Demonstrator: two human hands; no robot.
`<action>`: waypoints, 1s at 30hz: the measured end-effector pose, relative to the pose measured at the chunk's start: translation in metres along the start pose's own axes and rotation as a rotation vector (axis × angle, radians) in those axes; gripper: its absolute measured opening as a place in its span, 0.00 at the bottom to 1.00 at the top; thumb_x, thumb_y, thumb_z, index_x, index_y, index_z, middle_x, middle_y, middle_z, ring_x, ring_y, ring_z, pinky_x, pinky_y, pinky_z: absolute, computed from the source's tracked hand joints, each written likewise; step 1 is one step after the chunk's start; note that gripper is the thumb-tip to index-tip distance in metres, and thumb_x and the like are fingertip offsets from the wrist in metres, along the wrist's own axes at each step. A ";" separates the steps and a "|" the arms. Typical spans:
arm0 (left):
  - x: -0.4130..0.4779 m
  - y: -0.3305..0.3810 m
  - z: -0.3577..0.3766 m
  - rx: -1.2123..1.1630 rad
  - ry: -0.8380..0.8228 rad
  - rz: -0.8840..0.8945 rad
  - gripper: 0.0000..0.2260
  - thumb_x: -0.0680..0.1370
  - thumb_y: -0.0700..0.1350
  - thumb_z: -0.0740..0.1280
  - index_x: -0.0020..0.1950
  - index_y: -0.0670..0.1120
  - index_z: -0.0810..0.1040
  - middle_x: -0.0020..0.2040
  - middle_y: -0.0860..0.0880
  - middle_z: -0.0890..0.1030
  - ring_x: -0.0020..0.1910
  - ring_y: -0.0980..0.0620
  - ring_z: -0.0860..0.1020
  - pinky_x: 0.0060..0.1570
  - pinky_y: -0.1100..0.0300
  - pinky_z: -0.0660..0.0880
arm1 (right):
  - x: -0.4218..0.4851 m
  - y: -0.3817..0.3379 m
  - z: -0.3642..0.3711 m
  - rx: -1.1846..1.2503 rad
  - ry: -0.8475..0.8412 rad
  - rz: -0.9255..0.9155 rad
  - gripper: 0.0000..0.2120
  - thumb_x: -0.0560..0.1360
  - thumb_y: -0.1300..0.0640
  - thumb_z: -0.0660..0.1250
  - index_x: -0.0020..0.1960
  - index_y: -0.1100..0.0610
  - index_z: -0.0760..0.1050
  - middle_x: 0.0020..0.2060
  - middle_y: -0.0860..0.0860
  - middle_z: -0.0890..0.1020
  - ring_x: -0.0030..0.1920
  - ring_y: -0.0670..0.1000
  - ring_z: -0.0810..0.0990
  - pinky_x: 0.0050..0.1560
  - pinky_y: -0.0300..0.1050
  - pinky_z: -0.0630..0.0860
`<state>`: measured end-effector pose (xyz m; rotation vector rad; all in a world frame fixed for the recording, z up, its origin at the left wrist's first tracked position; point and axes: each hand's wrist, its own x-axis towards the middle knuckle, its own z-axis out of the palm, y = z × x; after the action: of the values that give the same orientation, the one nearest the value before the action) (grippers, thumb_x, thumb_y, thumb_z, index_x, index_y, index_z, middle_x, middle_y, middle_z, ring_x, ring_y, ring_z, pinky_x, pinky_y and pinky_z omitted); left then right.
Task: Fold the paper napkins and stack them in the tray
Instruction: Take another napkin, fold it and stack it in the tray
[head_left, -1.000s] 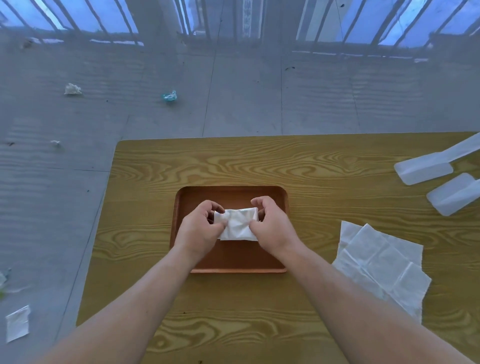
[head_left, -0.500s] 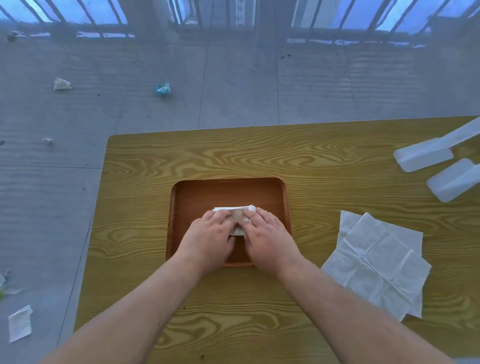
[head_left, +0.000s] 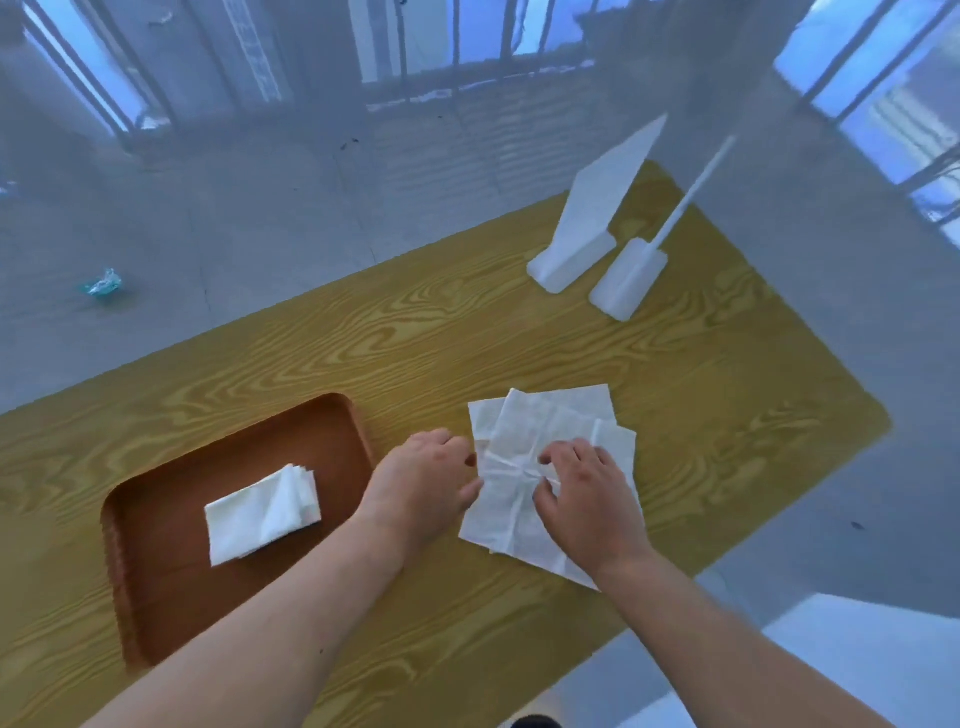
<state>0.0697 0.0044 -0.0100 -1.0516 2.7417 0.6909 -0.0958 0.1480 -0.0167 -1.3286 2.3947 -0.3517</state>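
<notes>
Your right hand pinches creased flat napkins | left hand loose beside | folded napkin left in tray, long axis slanting up-right

Folded napkin lies in tray, left on counter. Both hands on unfolded napkins to tray's right: left hand at pile's left edge, right hand w/ fingers curled on top sheet. Two white stands far right.
</notes>
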 end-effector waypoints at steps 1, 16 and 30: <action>0.008 0.012 0.004 -0.006 -0.020 0.014 0.17 0.81 0.60 0.67 0.65 0.53 0.78 0.61 0.53 0.79 0.65 0.49 0.76 0.60 0.55 0.75 | -0.005 0.018 -0.005 -0.006 0.008 0.061 0.11 0.77 0.55 0.70 0.59 0.54 0.78 0.52 0.51 0.81 0.53 0.55 0.77 0.55 0.51 0.77; 0.059 0.045 0.031 0.209 -0.204 0.126 0.11 0.84 0.55 0.64 0.62 0.53 0.81 0.60 0.53 0.79 0.63 0.50 0.76 0.62 0.53 0.76 | -0.018 0.109 -0.013 -0.053 -0.105 0.067 0.04 0.81 0.52 0.66 0.51 0.50 0.79 0.47 0.46 0.77 0.51 0.49 0.73 0.50 0.41 0.68; 0.060 0.038 0.028 0.250 -0.224 0.162 0.09 0.85 0.53 0.63 0.59 0.53 0.80 0.57 0.54 0.79 0.58 0.52 0.77 0.58 0.54 0.77 | -0.010 0.100 -0.012 -0.108 -0.134 -0.068 0.08 0.82 0.51 0.63 0.51 0.51 0.79 0.46 0.46 0.77 0.49 0.49 0.72 0.55 0.47 0.76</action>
<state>-0.0010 0.0056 -0.0368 -0.6640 2.6485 0.4379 -0.1721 0.2091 -0.0428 -1.4364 2.2900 -0.1487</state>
